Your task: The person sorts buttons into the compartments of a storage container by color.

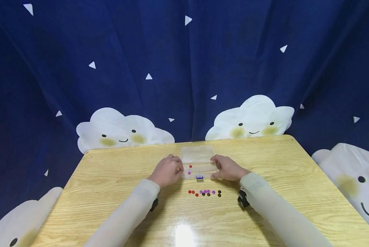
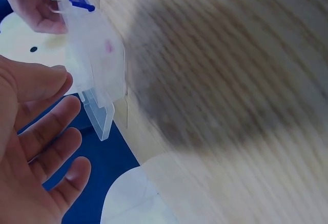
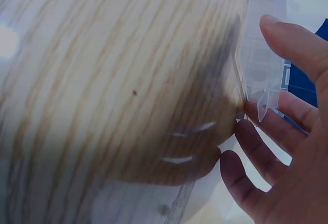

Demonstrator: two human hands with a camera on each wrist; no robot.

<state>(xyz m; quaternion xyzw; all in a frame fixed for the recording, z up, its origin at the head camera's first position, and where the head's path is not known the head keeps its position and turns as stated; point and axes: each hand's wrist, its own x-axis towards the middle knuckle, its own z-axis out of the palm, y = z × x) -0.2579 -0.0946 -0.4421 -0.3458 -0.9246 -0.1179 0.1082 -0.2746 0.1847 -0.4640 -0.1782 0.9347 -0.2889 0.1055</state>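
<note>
Sleeves (image 1: 127, 203) are crossing the table (image 1: 110, 178), side edges (image 1: 333, 188) well away. Box (image 1: 199, 167) is running left-right, clasp (image 1: 199, 178) facing near; right hand (image 1: 229, 168) is gripping it, left hand (image 1: 168, 171) unclear.

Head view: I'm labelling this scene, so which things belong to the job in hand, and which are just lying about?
Job:
- left hand, right hand
- open clear box between them
- red and purple discs inside
- probably the loose discs on the table

Just there:
- patterned curtain behind
- black wrist devices

a cloud-print navy curtain (image 1: 162, 41) hangs behind the wooden table (image 1: 215, 223).
</note>
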